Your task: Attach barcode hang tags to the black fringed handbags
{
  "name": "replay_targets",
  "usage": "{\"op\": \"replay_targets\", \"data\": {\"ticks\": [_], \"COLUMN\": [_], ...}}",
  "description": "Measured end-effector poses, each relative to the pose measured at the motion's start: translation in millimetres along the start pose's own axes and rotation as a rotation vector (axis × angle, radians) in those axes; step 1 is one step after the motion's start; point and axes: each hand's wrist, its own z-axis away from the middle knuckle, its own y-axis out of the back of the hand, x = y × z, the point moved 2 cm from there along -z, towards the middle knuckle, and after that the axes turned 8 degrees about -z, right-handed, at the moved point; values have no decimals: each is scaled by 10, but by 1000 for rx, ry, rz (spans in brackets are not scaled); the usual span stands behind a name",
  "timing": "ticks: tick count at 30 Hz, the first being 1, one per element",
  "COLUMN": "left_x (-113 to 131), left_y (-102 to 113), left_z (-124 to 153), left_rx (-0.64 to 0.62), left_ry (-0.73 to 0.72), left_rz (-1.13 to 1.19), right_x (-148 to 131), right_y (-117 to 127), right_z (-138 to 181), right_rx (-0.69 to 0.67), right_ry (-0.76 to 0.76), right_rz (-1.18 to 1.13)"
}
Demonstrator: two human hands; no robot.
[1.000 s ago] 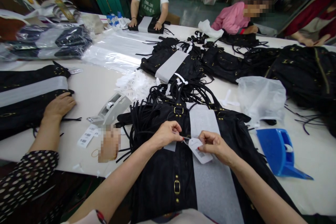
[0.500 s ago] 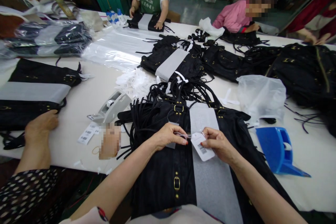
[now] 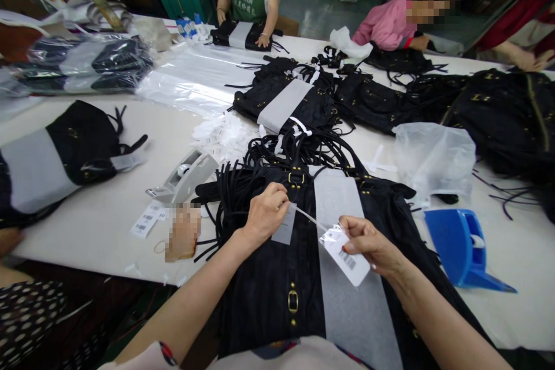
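Head view: a worker's left hand (image 3: 266,212) pinches one end of a pale string (image 3: 309,217) running taut to a white barcode tag (image 3: 349,259), which the right hand (image 3: 372,244) grips between thumb and fingers. The tag is held over a grey paper band (image 3: 355,312) on a black fringed bag (image 3: 269,292) with brass-toned buckles, spread on a white surface (image 3: 520,243). It lies below and to the right of the left hand, nearer the right, its long axis slanting from upper left to lower right. Round-cornered, it looks clear and glossy near its string end.
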Motion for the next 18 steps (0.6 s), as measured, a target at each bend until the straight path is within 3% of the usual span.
{"op": "replay_targets", "data": {"ticks": [3, 7, 9, 18], "left_x": [-6, -33, -39, 34], "left_y": [70, 55, 67, 186], "left_z": [-36, -39, -37, -58], "left_rx": [5, -332, -412, -419], "left_ry": [55, 231, 273, 372], "left_rz": [24, 193, 235, 291], "right_x": [28, 52, 45, -20], "right_y": [50, 146, 181, 212], "right_z": [11, 11, 18, 26], "right_rx": [8, 68, 90, 98], "right_ry": [-24, -27, -17, 1], "right_rz": [59, 211, 273, 420]}}
